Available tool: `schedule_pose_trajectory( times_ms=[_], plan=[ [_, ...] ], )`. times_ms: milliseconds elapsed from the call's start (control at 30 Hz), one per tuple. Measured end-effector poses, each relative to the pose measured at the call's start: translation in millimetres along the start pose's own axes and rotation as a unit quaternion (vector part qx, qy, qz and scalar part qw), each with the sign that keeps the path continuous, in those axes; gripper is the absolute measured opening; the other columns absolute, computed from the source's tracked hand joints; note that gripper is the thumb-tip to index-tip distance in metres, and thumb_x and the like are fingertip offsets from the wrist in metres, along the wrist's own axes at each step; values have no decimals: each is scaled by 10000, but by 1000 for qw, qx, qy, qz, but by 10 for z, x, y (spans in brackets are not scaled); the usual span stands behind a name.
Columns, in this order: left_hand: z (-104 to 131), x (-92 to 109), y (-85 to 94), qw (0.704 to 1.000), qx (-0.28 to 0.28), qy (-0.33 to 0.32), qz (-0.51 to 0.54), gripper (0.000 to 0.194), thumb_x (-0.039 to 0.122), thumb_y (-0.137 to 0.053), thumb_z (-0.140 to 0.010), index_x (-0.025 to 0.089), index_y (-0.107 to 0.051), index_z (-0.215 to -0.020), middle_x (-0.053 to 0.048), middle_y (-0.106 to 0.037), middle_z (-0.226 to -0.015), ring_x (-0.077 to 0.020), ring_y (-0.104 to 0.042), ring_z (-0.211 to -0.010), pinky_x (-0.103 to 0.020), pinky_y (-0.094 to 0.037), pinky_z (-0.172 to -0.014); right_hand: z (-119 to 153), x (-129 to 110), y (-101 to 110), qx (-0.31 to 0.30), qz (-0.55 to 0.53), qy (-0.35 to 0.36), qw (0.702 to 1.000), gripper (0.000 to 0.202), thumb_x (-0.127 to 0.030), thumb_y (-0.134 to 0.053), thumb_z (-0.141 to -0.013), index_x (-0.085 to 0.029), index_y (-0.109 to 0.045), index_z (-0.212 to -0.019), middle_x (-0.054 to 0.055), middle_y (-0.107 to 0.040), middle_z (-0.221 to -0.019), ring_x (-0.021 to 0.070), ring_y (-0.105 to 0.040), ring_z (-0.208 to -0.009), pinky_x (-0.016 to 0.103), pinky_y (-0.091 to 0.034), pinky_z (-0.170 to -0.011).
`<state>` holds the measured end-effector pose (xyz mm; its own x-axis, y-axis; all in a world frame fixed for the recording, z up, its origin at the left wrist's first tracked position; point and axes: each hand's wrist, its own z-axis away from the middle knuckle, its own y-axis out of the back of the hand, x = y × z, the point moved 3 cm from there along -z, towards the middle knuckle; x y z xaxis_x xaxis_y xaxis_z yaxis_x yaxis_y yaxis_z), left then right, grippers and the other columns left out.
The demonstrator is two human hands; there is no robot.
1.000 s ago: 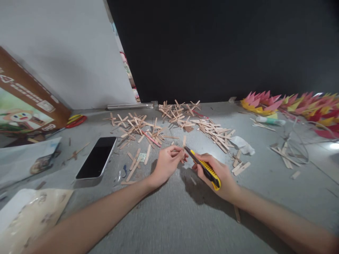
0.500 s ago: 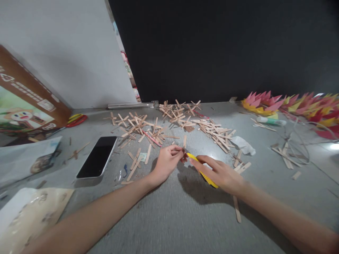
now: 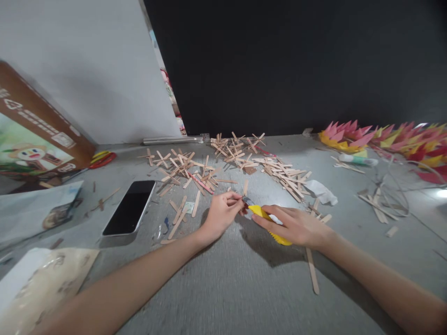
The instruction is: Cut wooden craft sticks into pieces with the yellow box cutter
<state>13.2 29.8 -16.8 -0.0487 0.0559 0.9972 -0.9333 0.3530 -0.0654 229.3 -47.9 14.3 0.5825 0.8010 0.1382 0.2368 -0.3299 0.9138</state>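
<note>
My right hand [image 3: 293, 225] is closed round a yellow utility knife [image 3: 260, 213], its grey blade [image 3: 247, 200] pointing toward my left fingers. My left hand [image 3: 223, 211] pinches a wooden craft stick [image 3: 246, 187], whose far end sticks up beyond the fingertips; its near part is hidden by the fingers and blade. The blade lies at the stick, close to the left fingertips. Just beyond the hands are a loose heap of craft sticks, many crossed [image 3: 190, 168], and a denser pile of sticks [image 3: 284, 174]. Under my right wrist a single stick [image 3: 312, 272] lies on the grey table [image 3: 223, 293].
A black phone [image 3: 130, 207], scissors with red and yellow handles [image 3: 103, 159] and a brown box [image 3: 38, 130] are on the left. To the right are crumpled white tissue [image 3: 321, 191], a glue stick [image 3: 358, 160] and pink-yellow paper shapes [image 3: 345, 136]. A black panel [image 3: 296, 70] stands behind.
My right hand and the utility knife have shifted slightly right, and more of the blade shows. My left hand keeps its pinch, almost unmoved.
</note>
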Motion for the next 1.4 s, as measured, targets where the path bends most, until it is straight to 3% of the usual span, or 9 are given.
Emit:
schedule_pose_trajectory(
  times_ms=[167,333,467,567,700,767,1000,1267,1400],
  plan=[
    [16,16,-10,1000,-6,1,-14,154,312,-759,-866,164,-716,-854,-32,-732,-670,-160,-685,-609,-264,-500,-623,46,76,44,3,37,18,999,606,-30,-473,-1011,-253,-549,-1570,130,-740,-1233,236,-753,-1016,339,-670,-835],
    [69,20,-58,999,-25,13,-26,251,398,-759,-908,158,-714,-848,-87,-793,-807,-148,-682,-619,-269,-513,-621,224,317,91,82,7,-104,991,616,-83,-456,-1061,-310,-465,-1634,164,-696,-1352,282,-737,-1159,387,-650,-904],
    [56,26,-54,1000,-28,-1,4,301,448,-795,-897,161,-705,-911,-94,-805,-852,-162,-716,-675,-287,-556,-685,249,345,11,148,-62,-157,974,662,-116,-565,-1042,-304,-412,-1657,145,-724,-1283,261,-755,-1078,413,-624,-979],
    [47,41,-40,999,-31,-1,11,371,439,-846,-864,169,-670,-1048,-85,-815,-857,-179,-745,-719,-299,-573,-735,181,289,-62,151,-92,-158,971,652,-99,-604,-1019,-285,-450,-1624,137,-729,-1248,251,-756,-1053,388,-632,-927],
    [53,55,-33,999,-34,2,23,601,432,-864,-856,170,-593,-1325,-78,-828,-879,-181,-755,-720,-307,-578,-756,138,271,-96,151,-121,-169,966,614,-96,-620,-1010,-265,-486,-1585,134,-723,-1249,242,-750,-1067,367,-622,-912],
    [51,50,-35,999,-35,-1,35,635,429,-864,-855,167,-588,-1364,-75,-828,-886,-176,-751,-721,-308,-582,-759,139,272,-99,152,-124,-161,967,608,-92,-621,-1008,-258,-493,-1579,129,-724,-1239,233,-750,-1052,354,-618,-901],
    [26,20,-30,999,-22,-7,27,336,434,-867,-847,158,-707,-949,-82,-806,-834,-170,-737,-703,-290,-574,-718,115,256,-92,162,-130,-146,967,621,-70,-623,-993,-249,-500,-1576,120,-727,-1218,227,-751,-1030,340,-616,-893],
    [21,5,-10,1000,-8,-6,6,317,429,-862,-852,154,-718,-915,-81,-805,-818,-171,-741,-691,-283,-573,-699,100,260,-61,174,-150,-156,961,564,-87,-637,-989,-245,-558,-1524,108,-740,-1170,217,-758,-981,333,-623,-864],
    [21,28,-17,1000,-7,-13,-9,308,447,-820,-887,150,-746,-915,-92,-816,-853,-174,-749,-696,-283,-582,-702,126,173,-46,227,-214,-221,924,429,-143,-671,-989,-249,-648,-1404,54,-783,-1028,178,-776,-810,286,-634,-748]
  ],
)
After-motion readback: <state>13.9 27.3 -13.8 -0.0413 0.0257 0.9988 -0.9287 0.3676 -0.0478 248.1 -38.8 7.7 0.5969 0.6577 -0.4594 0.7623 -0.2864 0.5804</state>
